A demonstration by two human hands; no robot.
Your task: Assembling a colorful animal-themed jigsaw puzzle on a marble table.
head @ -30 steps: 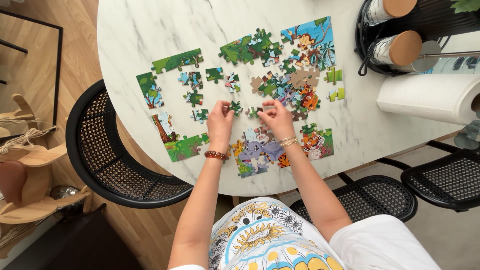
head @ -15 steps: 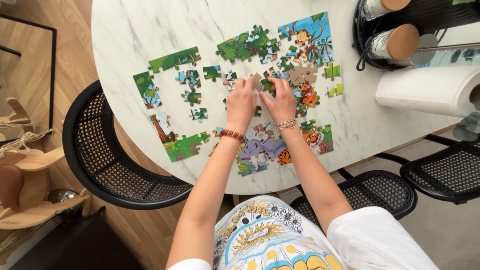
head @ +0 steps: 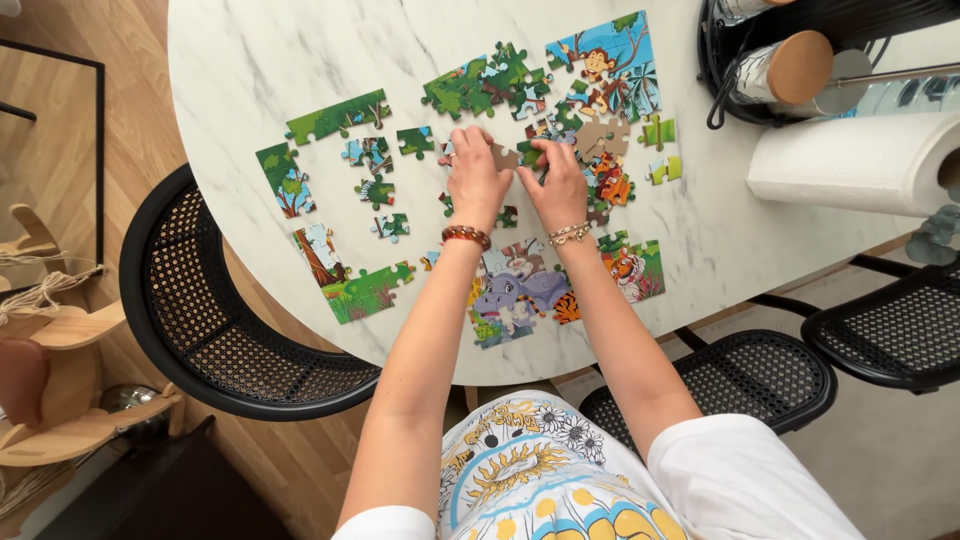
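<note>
On the marble table (head: 300,60), both hands met over a face-down brown piece (head: 503,157), the left hand (head: 476,180) and right hand (head: 560,188) pinching pieces there, while several assembled jungle sections (head: 605,65) lay around and loose pieces (head: 378,190) remained unjoined.

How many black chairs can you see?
3. One black chair at the left of the marble table, one below its near edge, one at the right. Others may be hidden.
</note>
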